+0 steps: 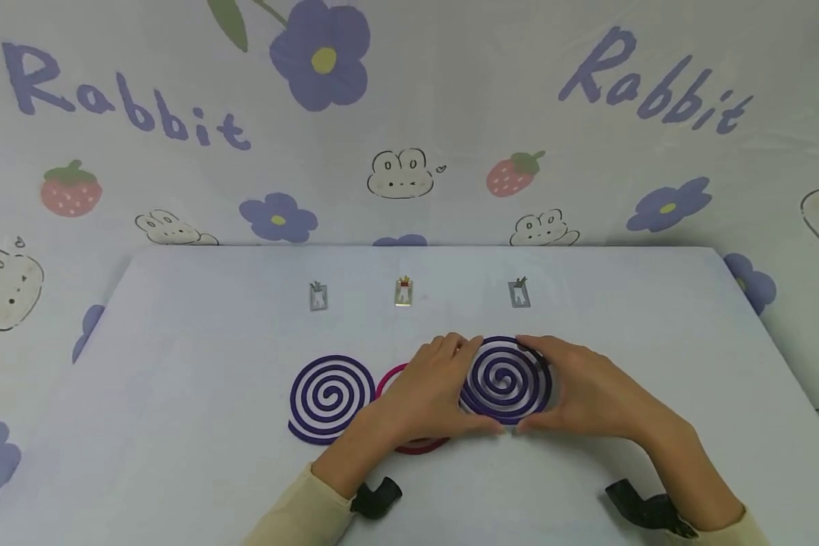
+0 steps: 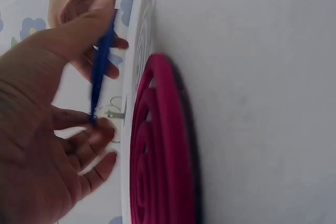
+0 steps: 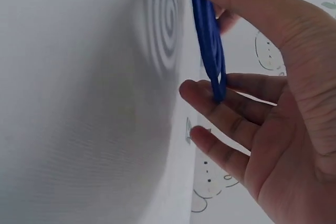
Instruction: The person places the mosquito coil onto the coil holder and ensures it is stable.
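Note:
Both hands hold a dark blue spiral disc (image 1: 505, 379) by its rim, from opposite sides. The left hand (image 1: 426, 394) pinches its left edge and the right hand (image 1: 580, 387) its right edge, thumbs near each other at the front. Seen edge-on in the right wrist view, the blue spiral (image 3: 209, 40) hangs off the white surface, its shadow beside it. Below the left forearm lies a pink-red spiral (image 1: 419, 446), partly covered by the hand; it fills the middle of the left wrist view (image 2: 163, 145). Another dark blue spiral (image 1: 332, 398) lies flat to its left.
Three small rectangular metal pieces lie towards the back of the white table (image 1: 198, 326): a silver one (image 1: 318, 296), a gold one (image 1: 403, 292) and a silver one (image 1: 519, 293). Behind hangs a patterned cloth (image 1: 450, 114). Black straps sit on both wrists.

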Demonstrator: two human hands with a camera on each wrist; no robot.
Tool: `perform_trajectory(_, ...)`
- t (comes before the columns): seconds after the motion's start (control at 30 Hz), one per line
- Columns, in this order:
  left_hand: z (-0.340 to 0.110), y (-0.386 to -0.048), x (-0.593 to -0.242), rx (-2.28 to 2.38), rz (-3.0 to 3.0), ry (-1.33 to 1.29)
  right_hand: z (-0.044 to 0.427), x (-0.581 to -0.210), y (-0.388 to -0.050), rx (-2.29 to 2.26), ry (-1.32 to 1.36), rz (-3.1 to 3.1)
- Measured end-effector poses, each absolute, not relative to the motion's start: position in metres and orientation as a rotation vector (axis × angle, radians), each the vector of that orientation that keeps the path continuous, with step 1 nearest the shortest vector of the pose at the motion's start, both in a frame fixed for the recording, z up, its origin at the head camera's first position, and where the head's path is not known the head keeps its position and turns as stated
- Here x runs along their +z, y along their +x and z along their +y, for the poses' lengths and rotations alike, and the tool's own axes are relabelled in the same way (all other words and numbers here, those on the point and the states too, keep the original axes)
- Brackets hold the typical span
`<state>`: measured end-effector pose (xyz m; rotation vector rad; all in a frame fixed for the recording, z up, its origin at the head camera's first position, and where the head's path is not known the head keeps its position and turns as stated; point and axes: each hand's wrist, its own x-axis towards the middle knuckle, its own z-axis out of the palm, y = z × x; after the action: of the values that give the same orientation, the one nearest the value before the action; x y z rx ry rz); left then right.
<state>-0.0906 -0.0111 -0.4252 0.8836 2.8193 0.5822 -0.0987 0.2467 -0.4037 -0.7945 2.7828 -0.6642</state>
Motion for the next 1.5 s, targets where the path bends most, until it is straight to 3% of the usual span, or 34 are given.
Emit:
perform_trajectory(0.43,-0.01,-0.11,-0.397,1.14,2.624,0.64,0.245,-0.394,-0.119,-0.875,-0.721,2.812)
perform_trajectory(0.73,-0.009,-0.134,-0.391,1.673,2.472,0.255,0.232,-0.377,-0.136,-0.947,-0.595,2.816)
perform_trajectory(1.2,0.002,-0.152,-0.38,2.008,2.19,0.184,0.234,-0.351,-0.159,-1.082,-0.523,2.765)
perform_trajectory(1.5,0.01,-0.166,-0.372,2.03,2.2,0.207,0.226,-0.349,-0.168,-1.143,-0.339,2.857)
